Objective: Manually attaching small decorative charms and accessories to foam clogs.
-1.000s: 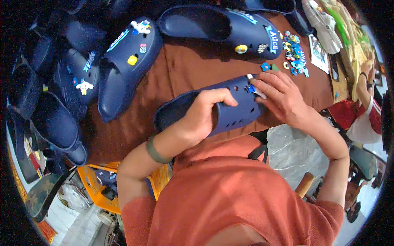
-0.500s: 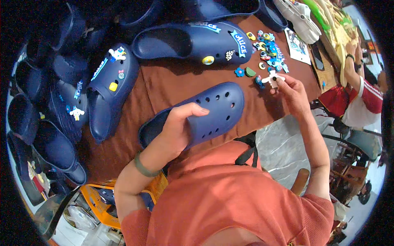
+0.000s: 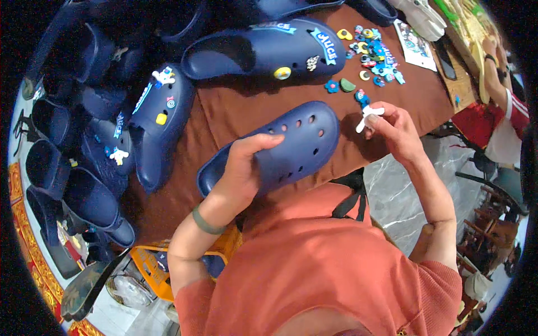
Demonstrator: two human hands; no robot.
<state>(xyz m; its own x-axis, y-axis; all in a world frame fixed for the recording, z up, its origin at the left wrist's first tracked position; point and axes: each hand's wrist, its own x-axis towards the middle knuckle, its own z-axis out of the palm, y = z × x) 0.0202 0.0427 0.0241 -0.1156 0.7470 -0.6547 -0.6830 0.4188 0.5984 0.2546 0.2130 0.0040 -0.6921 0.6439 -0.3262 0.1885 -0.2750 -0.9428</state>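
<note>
A plain navy clog (image 3: 305, 143) with round holes in its upper is gripped by my left hand (image 3: 244, 165). The thumb lies over the top; the other fingers are hidden behind the shoe. To the right of the toe, my right hand (image 3: 399, 134) pinches a small white shoe charm (image 3: 370, 117), held apart from the clog. Just beyond that hand lies a blue charm (image 3: 361, 98). A flower-shaped blue charm (image 3: 332, 85) and a green half-round charm (image 3: 347, 85) rest nearby on the brown cloth (image 3: 224, 115).
A heap of colourful charms (image 3: 376, 56) sits at the back right, beside a printed card (image 3: 414, 45). Decorated navy clogs (image 3: 263, 53) stand behind and left (image 3: 162, 126), with more navy clogs (image 3: 92, 196) crowded at far left. Another person's arm (image 3: 496, 84) shows at right.
The clog has tipped up in my left hand and shifted slightly right. My right hand has turned the white charm, which showed its back before and now appears more edge-on. The whole view has shifted a little.
</note>
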